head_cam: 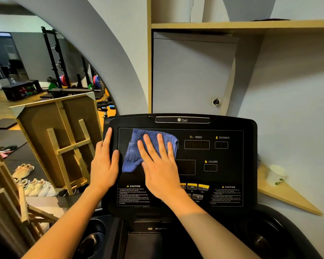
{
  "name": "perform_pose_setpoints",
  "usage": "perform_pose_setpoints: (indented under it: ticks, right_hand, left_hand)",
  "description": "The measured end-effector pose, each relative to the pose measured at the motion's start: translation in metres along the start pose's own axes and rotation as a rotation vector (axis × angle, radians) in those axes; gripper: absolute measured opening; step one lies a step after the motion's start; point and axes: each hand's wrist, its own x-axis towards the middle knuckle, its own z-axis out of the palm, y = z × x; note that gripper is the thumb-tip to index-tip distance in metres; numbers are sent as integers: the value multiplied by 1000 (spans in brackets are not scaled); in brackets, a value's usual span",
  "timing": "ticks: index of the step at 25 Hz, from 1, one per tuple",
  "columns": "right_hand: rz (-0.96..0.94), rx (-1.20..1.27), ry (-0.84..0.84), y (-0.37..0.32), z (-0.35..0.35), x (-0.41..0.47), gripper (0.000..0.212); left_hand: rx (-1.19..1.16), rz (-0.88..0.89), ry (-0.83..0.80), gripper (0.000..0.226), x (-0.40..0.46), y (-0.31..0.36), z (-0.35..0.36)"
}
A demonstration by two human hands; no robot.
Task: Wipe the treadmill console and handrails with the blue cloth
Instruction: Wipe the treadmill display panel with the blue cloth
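Right hand (160, 166) is pressing the blue cloth (150, 146) flat against the upper left of the treadmill console (230, 161) — fingers straight and spread | Left hand (105, 161) is bracing the console's left edge, fingers extended, thumb on the panel — cloth just beside it | A paper cup (276, 174) is standing on a wooden corner shelf (288, 199) at right

Blue cloth (151, 146): looped terry, rough nap. Console (230, 174): black plastic, smooth, glossy face panel, matt surround. Far shelf (232, 25): pale wood, matt. Easel frame (69, 146), left: bare unfinished wood. Cup (276, 174), right: white, matt, paper-like.
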Motion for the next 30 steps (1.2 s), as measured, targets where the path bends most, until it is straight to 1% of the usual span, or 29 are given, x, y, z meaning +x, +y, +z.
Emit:
perform_pose_setpoints:
  ticks: [10, 14, 19, 30]
  right_hand:
    - [-34, 11, -70, -6, 10, -43, 64]
    - [-27, 5, -92, 1, 18, -62, 66]
    - [-20, -22, -126, 17, 24, -89, 71]
    - [45, -72, -92, 74, 26, -133, 71]
  left_hand:
    - [1, -8, 1, 63, -1, 3, -1]
    - [6, -19, -4, 64, -2, 3, -1]
    - [16, -23, -10, 64, -2, 2, -2]
    - [9, -31, -19, 64, -2, 1, -1]
